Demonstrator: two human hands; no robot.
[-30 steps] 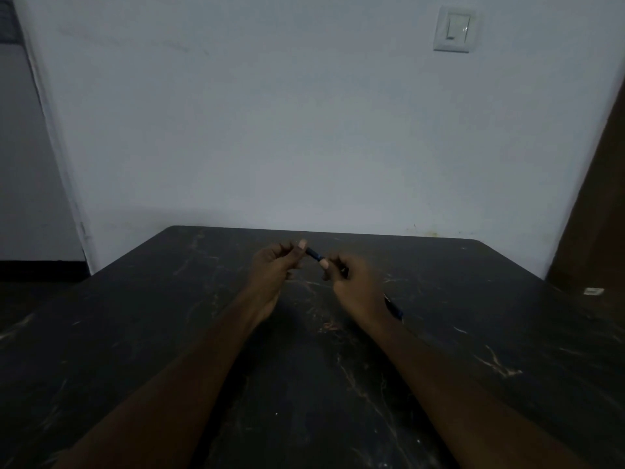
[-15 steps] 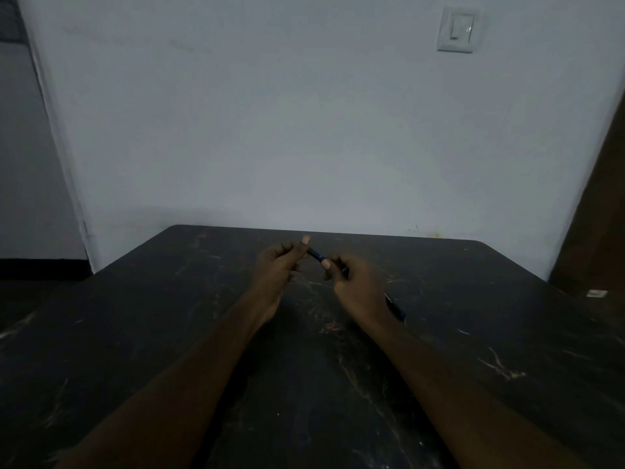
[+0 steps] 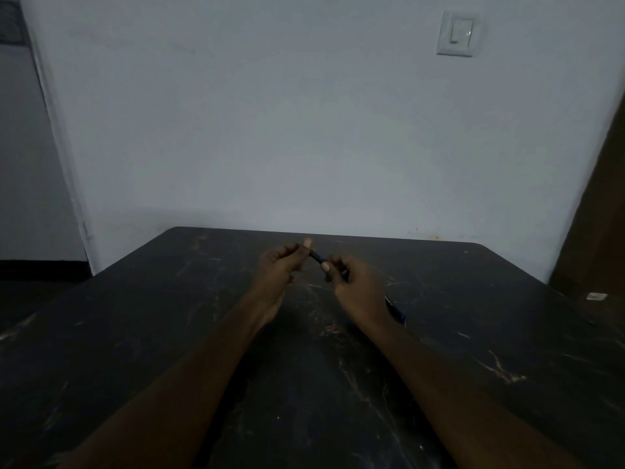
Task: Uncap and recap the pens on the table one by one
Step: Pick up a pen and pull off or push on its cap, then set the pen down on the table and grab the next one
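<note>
**Both hands on one pen, held above the table**

Head view, dim light. A slim dark blue pen (image 3: 317, 257) is held in the air between the two hands, above the far middle of the dark, marble-veined table (image 3: 169, 333). The pen runs slantwise, higher at its left end, lower at its right.

Left hand (image 3: 275, 267): fingers curled in, thumb and forefinger pinched on the pen's upper-left end. Thumbnail faces the camera, just above the barrel.

Right hand (image 3: 355, 286): fingers curled, thumb and forefinger pinched on the pen's lower-right end. Only a short stretch of barrel shows between the two pinches; the hands are near each other but not touching.

Cannot tell whether the cap is seated or partly drawn off: the stretch is too small and dark.

A second dark blue pen (image 3: 395, 308) lies flat on the table just right of the right wrist, partly hidden behind it.

Background: pale grey wall with a white light switch (image 3: 456, 33) at upper right.
</note>
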